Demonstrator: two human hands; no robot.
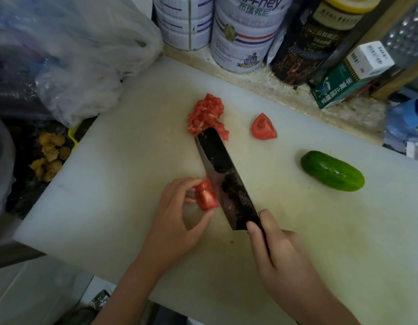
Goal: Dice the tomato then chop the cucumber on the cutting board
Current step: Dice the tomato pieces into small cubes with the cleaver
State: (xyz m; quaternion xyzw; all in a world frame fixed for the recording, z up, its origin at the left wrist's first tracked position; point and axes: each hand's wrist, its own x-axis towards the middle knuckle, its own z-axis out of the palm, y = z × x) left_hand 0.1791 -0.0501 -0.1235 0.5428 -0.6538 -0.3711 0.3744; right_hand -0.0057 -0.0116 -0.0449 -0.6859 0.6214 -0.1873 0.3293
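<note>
Mid-dice on the tomato: I am gripping the handle of a dark cleaver [224, 177] in my right hand [276, 252], with its blade lying flat-on against a tomato wedge [205, 195] that my left hand [177, 221] is pinching between fingertips and thumb near the middle of the white cutting board [133, 160]. A pile of diced tomato [205, 114] is sitting at the blade's tip, and another uncut wedge [263, 127] is waiting just beside it. The whole cucumber [332, 171] is lying untouched on the board's right side, well apart from the knife.

By my reading, the next move is calling for slices through the held wedge with fingertips tucked back, then the spare wedge, before the cucumber.

At the back of the bench [273, 83], a white tin [245, 31] is showing the letters "iFFney" above Chinese characters, and a green carton [339, 90] is carrying Chinese lettering too small for me to read surely.
</note>
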